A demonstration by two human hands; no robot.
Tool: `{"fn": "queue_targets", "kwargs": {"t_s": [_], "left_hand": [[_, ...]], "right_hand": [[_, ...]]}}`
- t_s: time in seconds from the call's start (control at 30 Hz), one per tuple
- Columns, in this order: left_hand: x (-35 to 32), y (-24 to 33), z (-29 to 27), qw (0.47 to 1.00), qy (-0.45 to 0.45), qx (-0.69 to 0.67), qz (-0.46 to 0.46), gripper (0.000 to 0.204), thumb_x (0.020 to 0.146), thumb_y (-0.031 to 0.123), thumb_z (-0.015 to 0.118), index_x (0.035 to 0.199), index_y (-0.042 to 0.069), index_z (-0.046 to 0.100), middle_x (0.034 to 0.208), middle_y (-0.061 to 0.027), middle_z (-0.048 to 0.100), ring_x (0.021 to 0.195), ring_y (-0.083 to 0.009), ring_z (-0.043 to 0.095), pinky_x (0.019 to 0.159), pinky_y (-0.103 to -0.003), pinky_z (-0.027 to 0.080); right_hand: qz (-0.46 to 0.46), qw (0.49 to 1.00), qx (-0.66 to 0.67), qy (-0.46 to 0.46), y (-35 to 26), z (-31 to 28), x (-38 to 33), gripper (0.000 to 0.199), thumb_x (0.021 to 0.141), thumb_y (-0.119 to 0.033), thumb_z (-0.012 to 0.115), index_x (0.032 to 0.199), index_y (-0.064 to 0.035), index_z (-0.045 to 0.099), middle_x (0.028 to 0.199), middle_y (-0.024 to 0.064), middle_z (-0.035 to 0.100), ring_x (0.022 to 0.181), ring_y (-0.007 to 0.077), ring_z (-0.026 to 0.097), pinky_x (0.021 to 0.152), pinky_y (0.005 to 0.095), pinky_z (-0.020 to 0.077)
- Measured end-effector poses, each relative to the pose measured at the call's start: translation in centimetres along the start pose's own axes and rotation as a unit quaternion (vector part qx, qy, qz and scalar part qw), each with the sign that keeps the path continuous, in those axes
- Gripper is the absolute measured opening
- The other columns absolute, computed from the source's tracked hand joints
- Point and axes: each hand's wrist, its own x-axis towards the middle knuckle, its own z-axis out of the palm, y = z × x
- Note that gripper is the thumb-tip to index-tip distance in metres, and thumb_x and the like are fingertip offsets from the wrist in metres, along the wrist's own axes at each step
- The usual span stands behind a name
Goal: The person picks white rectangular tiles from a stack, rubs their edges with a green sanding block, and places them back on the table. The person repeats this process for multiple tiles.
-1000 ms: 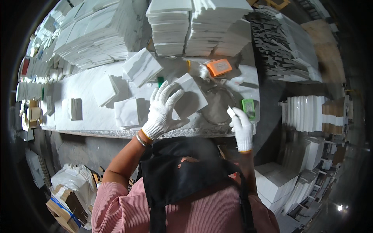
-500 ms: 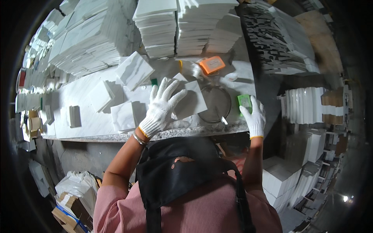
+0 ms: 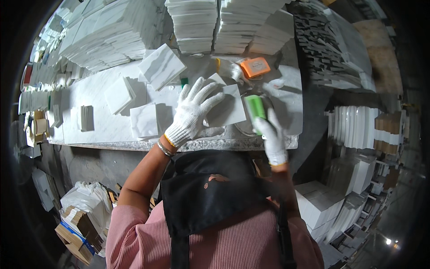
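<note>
The left hand, in a white knitted glove, was positioned at the centre of the frame. Its fingers were spread apart, palm down, and overlapped the left part of a square white tile. The right hand, gloved likewise, was located right of centre. Its fingers were clamped on a green block, which was slightly blurred. The block was held tilted, just beside the right edge of the square tile, and covered part of a round plate.

An orange block was placed above the green block, toward the upper right of the frame. A loose glove lay directly to its left. A grey-veined tile lay left of the loose glove, above the left hand. A pale tile lay left of the left hand, near the front edge of the tabletop. A small tile pile was located farther left. Tall tile stacks stood along the top of the frame. A black apron occupied the lower centre.
</note>
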Motion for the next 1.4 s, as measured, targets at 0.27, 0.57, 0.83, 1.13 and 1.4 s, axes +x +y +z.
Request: {"fn": "queue_targets", "kwargs": {"t_s": [0.27,0.57,0.83,1.13,1.4], "left_hand": [[-0.1,-0.6,0.4,1.000,0.025,-0.012,0.004,0.086,0.063,0.055,0.081,0.137,0.021,0.056,0.147,-0.0116,0.045,0.142,-0.0395,0.034,0.111,-0.062,0.029],[-0.3,-0.6,0.1,1.000,-0.005,-0.019,-0.002,0.089,0.063,0.058,0.081,0.139,0.022,0.055,0.151,-0.0111,0.041,0.143,-0.0397,0.034,0.114,-0.060,0.028],[-0.2,-0.5,0.1,0.999,0.017,-0.029,0.005,0.088,0.061,0.054,0.083,0.139,0.023,0.055,0.147,-0.0089,0.045,0.140,-0.0376,0.037,0.111,-0.059,0.030],[-0.2,-0.5,0.1,1.000,0.004,-0.024,0.003,0.088,0.064,0.057,0.081,0.140,0.022,0.055,0.152,-0.0119,0.041,0.143,-0.0404,0.033,0.114,-0.060,0.027],[-0.3,-0.5,0.1,1.000,0.008,-0.024,0.000,0.088,0.064,0.057,0.081,0.140,0.023,0.054,0.151,-0.0107,0.041,0.143,-0.0391,0.034,0.113,-0.060,0.028]], "right_hand": [[-0.005,0.999,0.009,-0.044,-0.2,1.8,1.3,0.055,0.097,-0.014,0.061,0.148,-0.0042,0.043,0.131,0.0081,0.058,0.112,0.0118,0.057,0.096,0.0270,0.0483],[-0.047,0.998,-0.045,-0.017,0.7,2.5,2.1,0.058,0.098,-0.022,0.062,0.149,-0.0035,0.040,0.116,0.0061,0.060,0.102,0.0107,0.058,0.089,0.0247,0.0496],[-0.074,0.992,-0.100,0.010,1.6,2.6,2.8,0.061,0.097,-0.016,0.063,0.150,0.0011,0.036,0.132,0.0108,0.056,0.112,0.0130,0.056,0.096,0.0280,0.0482],[-0.072,0.994,-0.074,-0.027,0.7,2.6,1.5,0.056,0.098,-0.010,0.061,0.148,-0.0005,0.038,0.124,0.0086,0.059,0.107,0.0120,0.058,0.089,0.0261,0.0514],[0.004,0.999,-0.024,-0.030,0.5,1.7,0.3,0.053,0.102,-0.024,0.056,0.148,-0.0027,0.041,0.119,0.0065,0.062,0.101,0.0098,0.059,0.083,0.0257,0.0524]]}}
